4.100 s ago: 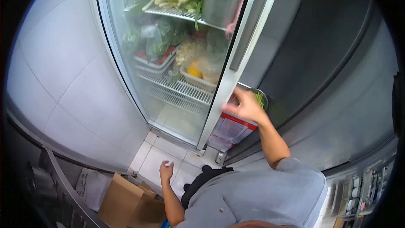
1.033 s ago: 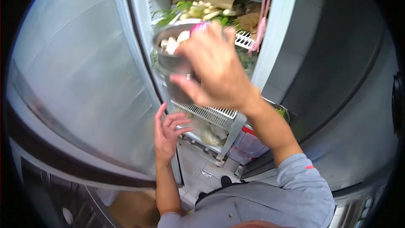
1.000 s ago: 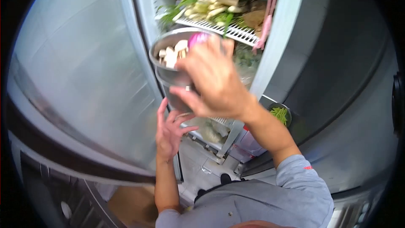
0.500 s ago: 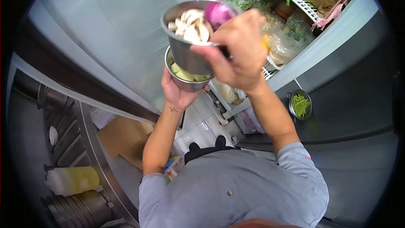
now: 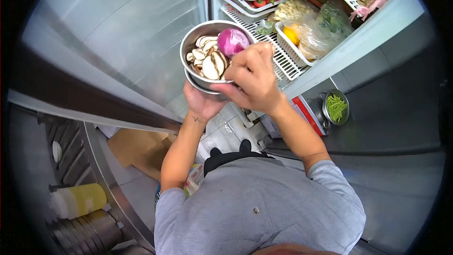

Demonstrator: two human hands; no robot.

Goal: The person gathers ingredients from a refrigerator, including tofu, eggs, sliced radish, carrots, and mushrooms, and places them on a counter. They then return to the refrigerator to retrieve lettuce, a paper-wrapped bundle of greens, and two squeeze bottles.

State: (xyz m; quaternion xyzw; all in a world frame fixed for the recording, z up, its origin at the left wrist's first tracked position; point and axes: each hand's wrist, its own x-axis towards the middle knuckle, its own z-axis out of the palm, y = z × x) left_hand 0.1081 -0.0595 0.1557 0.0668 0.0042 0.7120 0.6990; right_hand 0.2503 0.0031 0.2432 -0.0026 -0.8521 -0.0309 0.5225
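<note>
Lowered, stacked bowls (image 5: 198,61) gripped by curled fingers (image 5: 247,61).

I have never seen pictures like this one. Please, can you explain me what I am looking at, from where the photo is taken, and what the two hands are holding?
The camera sits on a person's head and looks down, so you see their own grey shirt, arms and hands from above. The round, bent edges come from a very wide lens.

The person stands at an open fridge with wire shelves that carry bagged greens and a white basket of food. The left hand supports a stack of two metal bowls from below. The right hand grips the rim of the top bowl, which holds sliced mushrooms and a purple onion. To the right, a small bowl of green beans rests on a box. Cardboard lies on the floor at lower left.
</note>
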